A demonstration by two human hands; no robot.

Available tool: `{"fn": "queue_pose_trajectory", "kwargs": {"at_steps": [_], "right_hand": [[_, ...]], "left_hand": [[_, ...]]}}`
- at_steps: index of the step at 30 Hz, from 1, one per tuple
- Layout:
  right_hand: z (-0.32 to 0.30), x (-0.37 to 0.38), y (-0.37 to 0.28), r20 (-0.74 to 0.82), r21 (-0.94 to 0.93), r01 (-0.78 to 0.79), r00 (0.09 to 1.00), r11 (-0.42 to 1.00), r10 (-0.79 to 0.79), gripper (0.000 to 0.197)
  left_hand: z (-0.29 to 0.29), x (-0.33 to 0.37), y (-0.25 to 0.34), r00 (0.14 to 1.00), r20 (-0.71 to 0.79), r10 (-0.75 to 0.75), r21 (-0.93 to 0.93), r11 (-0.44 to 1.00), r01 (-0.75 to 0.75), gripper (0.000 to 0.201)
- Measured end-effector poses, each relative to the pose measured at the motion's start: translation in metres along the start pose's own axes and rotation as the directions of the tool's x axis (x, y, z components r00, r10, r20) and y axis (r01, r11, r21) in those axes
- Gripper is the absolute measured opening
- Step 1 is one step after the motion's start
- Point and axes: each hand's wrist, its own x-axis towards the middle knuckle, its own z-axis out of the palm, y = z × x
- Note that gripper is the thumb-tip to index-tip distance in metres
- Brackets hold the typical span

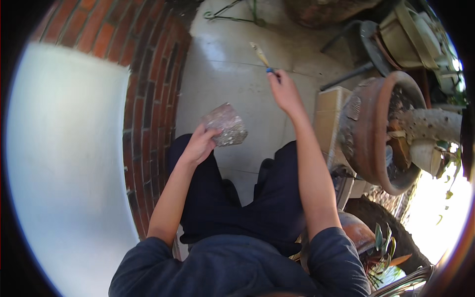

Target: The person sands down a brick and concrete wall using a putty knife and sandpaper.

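My left hand (199, 144) is closed on the lower left edge of a rough, blocky chunk of stone or brick (225, 121). Its upper face is dull pinkish grey, and its lower side is speckled with pale spots. The chunk is held tilted above my lap. Farther out and to the right, my right hand (285, 92) grips a slim hand tool (261, 55) by its near end. A blue part of that tool shows at my fingers, and a long pale yellowish part points away to the upper left. The tool's exact kind is unclear. Tool and chunk are apart.
A red brick wall (153, 84) and a white panel (69, 148) run along the left. At right, a large terracotta pot (363, 128) stands beside a tan tiled block (332, 111). Behind are a dark stool (368, 47) and green metal legs (232, 19) on the tiled floor (222, 74).
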Motion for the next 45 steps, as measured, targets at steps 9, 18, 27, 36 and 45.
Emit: {"fn": "queue_pose_trajectory", "kwargs": {"at_steps": [9, 18, 27, 36, 45], "right_hand": [[0.042, -0.001, -0.048, 0.264, 0.150, 0.024, 0.962, 0.988, -0.063, 0.038], [0.124, -0.024, -0.110, 0.529, 0.198, -0.093, 0.848, 0.976, -0.026, 0.032], [0.141, -0.026, -0.091, 0.566, 0.123, -0.129, 0.823, 0.984, 0.037, 0.031], [0.178, -0.019, -0.126, 0.624, 0.300, -0.188, 0.780, 0.935, -0.043, 0.032], [0.196, -0.043, -0.196, 0.598, 0.362, -0.055, 0.779, 0.930, -0.187, 0.030]], "left_hand": [[-0.055, -0.032, 0.024, 0.955, -0.152, 0.254, -0.076, 0.961, -0.267, 0.049], [-0.118, -0.068, 0.049, 0.732, -0.419, 0.537, 0.313, 0.842, -0.439, 0.048], [-0.107, -0.053, 0.007, 0.890, -0.449, 0.081, -0.192, 0.964, -0.185, 0.047], [-0.102, -0.069, 0.039, 0.904, -0.392, 0.174, -0.284, 0.911, -0.298, 0.044], [-0.127, -0.134, 0.067, 0.729, -0.311, 0.610, 0.381, 0.782, -0.493, 0.057]]}}
